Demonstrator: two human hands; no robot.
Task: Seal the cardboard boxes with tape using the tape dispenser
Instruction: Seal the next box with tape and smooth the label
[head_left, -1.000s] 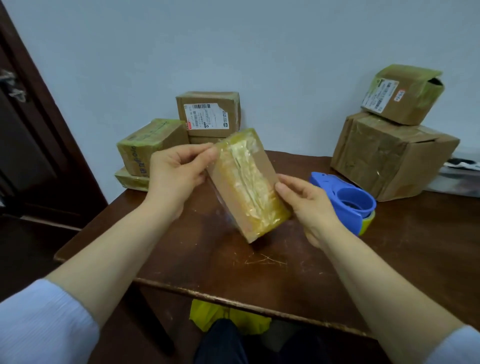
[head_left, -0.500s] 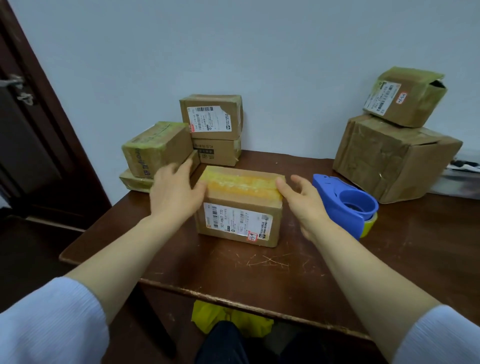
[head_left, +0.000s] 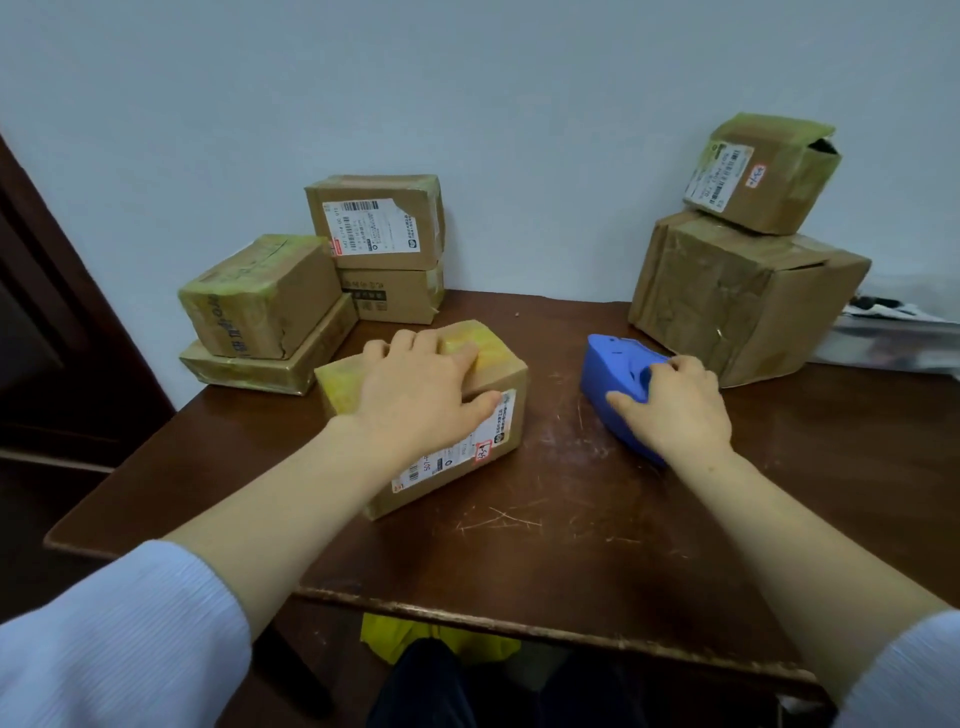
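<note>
The person's left hand (head_left: 421, 400) lies spread over the top of the small cardboard box (head_left: 501, 366), fingers fairly straight across the yellowed tape and thumb down on the labelled front. It appears to be pinning the box to the table (head_left: 571, 530) so it will not slide under the tape. The right hand (head_left: 678, 410) curls its fingers round the blue tape dispenser (head_left: 610, 364), just right of the box, apparently readying to lift it. Other boxes (head_left: 379, 223) are stacked beyond the left hand.

Half a second earlier, both hands flanked the box, which sat square-on. Now the box is angled, the left hand is on top of it, and the right has moved to the dispenser, which was untouched before.
</note>
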